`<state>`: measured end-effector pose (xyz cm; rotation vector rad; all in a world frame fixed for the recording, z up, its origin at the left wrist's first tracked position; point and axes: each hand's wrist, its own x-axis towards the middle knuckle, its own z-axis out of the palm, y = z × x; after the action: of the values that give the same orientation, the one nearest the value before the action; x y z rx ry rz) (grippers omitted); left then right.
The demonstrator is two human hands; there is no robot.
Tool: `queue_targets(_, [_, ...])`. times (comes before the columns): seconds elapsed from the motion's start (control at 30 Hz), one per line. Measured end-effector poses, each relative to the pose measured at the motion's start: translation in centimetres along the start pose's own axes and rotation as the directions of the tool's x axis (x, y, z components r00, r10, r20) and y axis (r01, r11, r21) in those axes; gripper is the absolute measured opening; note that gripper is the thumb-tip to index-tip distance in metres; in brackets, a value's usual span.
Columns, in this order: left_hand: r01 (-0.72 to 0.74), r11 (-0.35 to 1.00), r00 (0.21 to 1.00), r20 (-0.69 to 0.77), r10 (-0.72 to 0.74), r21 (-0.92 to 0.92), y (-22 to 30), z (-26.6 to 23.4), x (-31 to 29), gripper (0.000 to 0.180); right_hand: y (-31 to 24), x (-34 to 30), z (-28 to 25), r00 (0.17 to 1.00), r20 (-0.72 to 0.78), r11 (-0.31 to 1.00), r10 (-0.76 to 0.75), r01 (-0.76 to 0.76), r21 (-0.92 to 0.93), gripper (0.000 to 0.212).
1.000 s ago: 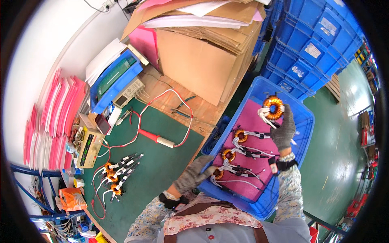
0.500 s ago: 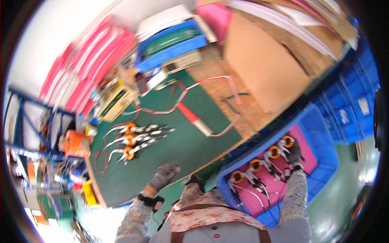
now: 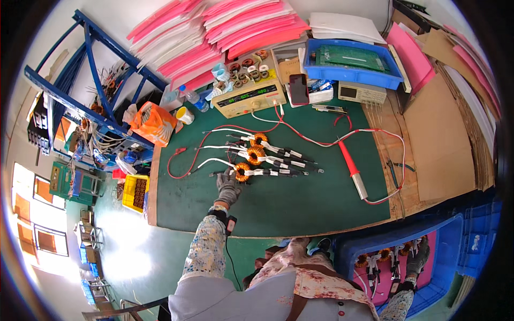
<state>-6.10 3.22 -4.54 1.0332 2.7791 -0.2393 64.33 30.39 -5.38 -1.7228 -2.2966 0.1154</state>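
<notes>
My left hand (image 3: 229, 190), in a grey glove, reaches over the green-topped bench. Its fingers are apart at the left side of the nearest copper-wound ring coil (image 3: 242, 172), which has white and black leads. Just beyond lie two more such coils, a middle one (image 3: 255, 154) and a far one (image 3: 259, 140), their leads spread left and right. Low on the right, my right hand (image 3: 417, 261), also gloved, is down inside a blue tub (image 3: 452, 251). It lies beside a coil (image 3: 405, 249) on the pink sheet; its fingertips are not clear.
A red-handled probe (image 3: 350, 166) with a long cable lies on the bench's right. Behind stand a beige power supply (image 3: 251, 101), a phone (image 3: 299, 89) and a blue tray (image 3: 353, 75) of green boards. An orange bag (image 3: 154, 125) sits at the left edge.
My view has swung, bringing the bench to the middle. My left hand has moved from the bench's front edge to the nearest coil. My right hand stays in the tub.
</notes>
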Motion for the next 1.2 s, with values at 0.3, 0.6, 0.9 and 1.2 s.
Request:
queue_targets(0.3, [-0.296, 0.865, 0.947, 0.244, 0.21, 0.406, -2.6, 1.7, 10.6, 0.055, -21.3, 8.0, -6.9, 0.879, -0.23, 0.907, -0.417, 0.387, -0.168, 0.034])
queue_targets(0.6, [-0.55, 0.753, 0.696, 0.3, 0.652, -0.362, -2.5, -8.2, 3.1, 0.052, -49.9, 3.3, -2.7, 0.626, 0.135, 0.634, -0.768, 0.713, 0.3, 0.033])
queue_targets(0.9, [-0.724, 0.233, 0.447, -0.185, 0.875, -0.649, 3.3, -23.2, -3.5, 0.044, -50.2, 4.6, -6.7, 0.641, -0.304, 0.672, -0.705, 0.741, 0.006, 0.044])
queue_targets(1.2, [-0.815, 0.216, 0.247, 0.015, 0.969, -0.538, 7.5, -20.6, 0.9, 0.052, -48.8, 4.4, -10.1, 0.71, 0.397, 0.805, -0.582, 0.574, 0.153, 0.036])
